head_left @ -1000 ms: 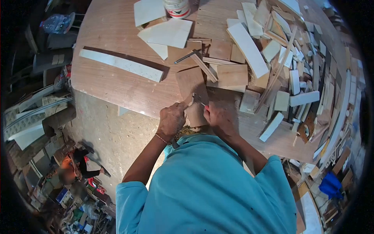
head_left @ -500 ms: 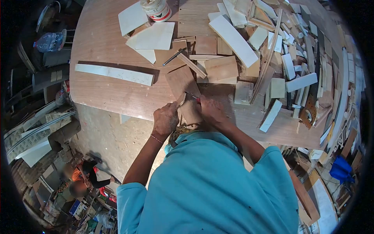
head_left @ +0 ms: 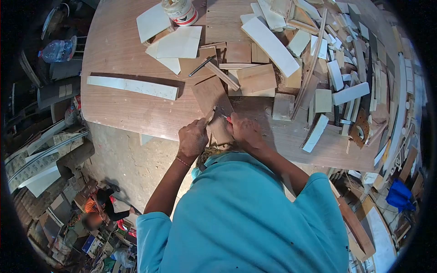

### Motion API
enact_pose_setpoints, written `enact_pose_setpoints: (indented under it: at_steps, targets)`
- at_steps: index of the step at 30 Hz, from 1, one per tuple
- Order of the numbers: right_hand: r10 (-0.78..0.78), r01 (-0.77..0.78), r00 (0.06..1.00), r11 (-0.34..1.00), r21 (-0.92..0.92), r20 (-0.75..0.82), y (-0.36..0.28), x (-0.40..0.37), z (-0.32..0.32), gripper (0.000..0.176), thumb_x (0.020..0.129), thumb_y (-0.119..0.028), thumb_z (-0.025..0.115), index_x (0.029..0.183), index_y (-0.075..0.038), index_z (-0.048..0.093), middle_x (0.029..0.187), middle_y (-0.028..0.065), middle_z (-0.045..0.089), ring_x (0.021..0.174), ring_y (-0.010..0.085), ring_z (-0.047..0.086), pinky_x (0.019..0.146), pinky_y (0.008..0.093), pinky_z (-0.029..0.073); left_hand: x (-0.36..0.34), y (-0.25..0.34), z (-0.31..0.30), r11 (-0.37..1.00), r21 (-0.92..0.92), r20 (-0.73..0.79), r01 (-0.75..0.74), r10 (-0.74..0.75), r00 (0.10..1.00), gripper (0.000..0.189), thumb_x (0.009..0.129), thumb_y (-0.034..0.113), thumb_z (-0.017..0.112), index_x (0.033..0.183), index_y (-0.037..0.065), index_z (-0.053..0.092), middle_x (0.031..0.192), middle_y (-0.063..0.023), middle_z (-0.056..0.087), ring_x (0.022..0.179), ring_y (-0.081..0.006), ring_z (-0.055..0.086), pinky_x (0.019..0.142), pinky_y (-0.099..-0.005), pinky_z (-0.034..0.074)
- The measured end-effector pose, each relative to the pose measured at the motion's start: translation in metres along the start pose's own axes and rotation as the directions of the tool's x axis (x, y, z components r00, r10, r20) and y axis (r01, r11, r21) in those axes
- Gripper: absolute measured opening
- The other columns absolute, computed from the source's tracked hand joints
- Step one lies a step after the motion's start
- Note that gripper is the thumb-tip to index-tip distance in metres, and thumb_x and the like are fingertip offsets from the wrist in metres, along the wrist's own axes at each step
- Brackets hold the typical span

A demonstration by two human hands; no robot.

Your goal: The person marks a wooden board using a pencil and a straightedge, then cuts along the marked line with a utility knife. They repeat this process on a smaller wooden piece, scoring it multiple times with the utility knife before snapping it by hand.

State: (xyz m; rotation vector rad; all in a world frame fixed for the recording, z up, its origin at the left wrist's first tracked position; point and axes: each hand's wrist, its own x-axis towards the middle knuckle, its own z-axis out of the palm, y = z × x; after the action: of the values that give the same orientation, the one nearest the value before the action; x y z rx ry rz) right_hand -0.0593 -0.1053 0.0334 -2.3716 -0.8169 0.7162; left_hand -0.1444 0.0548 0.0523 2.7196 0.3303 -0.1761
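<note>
My left hand (head_left: 192,137) is closed, thumb and fingers pinching a small thin wood piece (head_left: 210,114) near the table's front edge. Closed around a red-handled tool (head_left: 229,119) is my right hand (head_left: 247,133); a thin tip points toward the wood piece, and the tool's exact kind is hard to make out. Between the hands lies a brown wood block (head_left: 221,132). Just beyond them a flat brown board (head_left: 210,93) rests on the table. Farther out sits a black pen (head_left: 202,66) on wood strips.
A long white-faced strip (head_left: 132,86) lies to the left. White panels (head_left: 184,42) and a glue tub (head_left: 181,12) stand at the back. Offcuts (head_left: 334,75) heap up on the right, with a handsaw handle (head_left: 360,132) among them. Another person (head_left: 98,209) is low at left.
The tool in my right hand has shifted slightly, its tip now drawn back a little from the wood piece. My left hand stays nearly in place.
</note>
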Motion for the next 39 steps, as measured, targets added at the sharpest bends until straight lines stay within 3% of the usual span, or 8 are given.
enact_pose_setpoints:
  at_steps: [4, 9, 12, 16, 19, 31, 36, 39]
  targets:
    - [-0.028, 0.026, 0.998, 0.998, -0.050, -0.050, 0.008, 0.003, 0.016, 0.022, 0.082, -0.026, 0.049, 0.081, -0.005, 0.046, 0.061, 0.0168, 0.058, 0.057, 0.0358, 0.060, 0.046, 0.0462, 0.046, 0.001, -0.003, 0.002, 0.999, -0.041, -0.039, -0.019, 0.018, 0.999, 0.018, 0.074, 0.009, 0.055, 0.091, 0.004, 0.058, 0.077, -0.0128, 0.062, 0.066, -0.0284, 0.061, 0.057, -0.0374, 0.049]
    - [0.030, -0.030, 1.000, 0.993, -0.111, 0.001, 0.004, 0.005, 0.012, 0.022, 0.081, -0.028, 0.049, 0.081, -0.006, 0.046, 0.062, 0.0157, 0.058, 0.059, 0.0320, 0.061, 0.050, 0.0454, 0.047, 0.001, -0.001, 0.001, 1.000, -0.012, -0.032, -0.027, 0.026, 0.999, 0.018, 0.073, 0.008, 0.054, 0.090, 0.005, 0.059, 0.078, -0.0133, 0.062, 0.066, -0.0283, 0.061, 0.058, -0.0375, 0.049]
    - [0.026, -0.023, 0.999, 0.996, -0.087, 0.034, -0.001, 0.003, -0.004, 0.021, 0.082, -0.026, 0.050, 0.085, -0.005, 0.048, 0.063, 0.0193, 0.058, 0.060, 0.0372, 0.060, 0.053, 0.0470, 0.046, 0.001, -0.001, 0.000, 1.000, 0.028, -0.019, -0.013, 0.014, 1.000, 0.018, 0.073, 0.008, 0.054, 0.090, 0.005, 0.059, 0.079, -0.0135, 0.063, 0.067, -0.0286, 0.061, 0.058, -0.0374, 0.049]
    - [-0.041, 0.040, 0.999, 0.994, -0.100, -0.012, -0.002, -0.002, -0.010, 0.022, 0.082, -0.026, 0.050, 0.085, -0.005, 0.048, 0.059, 0.0176, 0.058, 0.057, 0.0367, 0.059, 0.050, 0.0460, 0.045, -0.001, 0.000, 0.002, 1.000, 0.015, -0.013, -0.019, 0.019, 1.000, 0.019, 0.073, 0.008, 0.054, 0.091, 0.005, 0.059, 0.078, -0.0128, 0.062, 0.067, -0.0287, 0.061, 0.057, -0.0371, 0.049]
    - [0.012, -0.004, 0.995, 0.997, -0.077, 0.095, 0.002, 0.001, -0.003, 0.026, 0.082, -0.030, 0.049, 0.086, -0.005, 0.048, 0.070, 0.0202, 0.060, 0.068, 0.0369, 0.061, 0.058, 0.0481, 0.047, -0.003, -0.001, 0.005, 1.000, 0.027, -0.009, -0.014, 0.014, 1.000, 0.018, 0.073, 0.008, 0.054, 0.090, 0.005, 0.058, 0.078, -0.0124, 0.062, 0.067, -0.0283, 0.061, 0.057, -0.0371, 0.049]
    - [-0.046, 0.041, 0.996, 0.996, -0.077, -0.072, 0.007, 0.004, 0.014, 0.024, 0.082, -0.028, 0.049, 0.083, -0.004, 0.046, 0.068, 0.0195, 0.060, 0.063, 0.0354, 0.061, 0.052, 0.0466, 0.047, 0.003, -0.001, 0.000, 1.000, -0.014, -0.022, -0.017, 0.017, 1.000, 0.011, 0.073, 0.008, 0.054, 0.083, 0.007, 0.058, 0.076, -0.0122, 0.062, 0.067, -0.0292, 0.061, 0.057, -0.0383, 0.048]
    - [0.020, -0.018, 0.996, 1.000, -0.025, 0.084, 0.008, 0.000, 0.001, 0.024, 0.081, -0.026, 0.051, 0.087, -0.002, 0.049, 0.073, 0.0206, 0.060, 0.069, 0.0383, 0.060, 0.060, 0.0484, 0.046, 0.000, 0.000, 0.002, 0.999, 0.021, -0.073, -0.043, 0.044, 0.996, 0.010, 0.073, 0.008, 0.054, 0.083, 0.007, 0.058, 0.074, -0.0119, 0.061, 0.066, -0.0299, 0.060, 0.057, -0.0388, 0.048]
    - [0.058, -0.057, 0.997, 0.998, -0.024, 0.044, 0.006, 0.001, 0.005, 0.023, 0.081, -0.025, 0.050, 0.087, -0.003, 0.050, 0.073, 0.0204, 0.060, 0.069, 0.0383, 0.060, 0.059, 0.0485, 0.046, 0.001, -0.001, 0.001, 0.999, 0.004, -0.055, -0.035, 0.035, 0.998, 0.011, 0.074, 0.008, 0.054, 0.084, 0.007, 0.058, 0.073, -0.0121, 0.061, 0.066, -0.0301, 0.060, 0.057, -0.0389, 0.048]
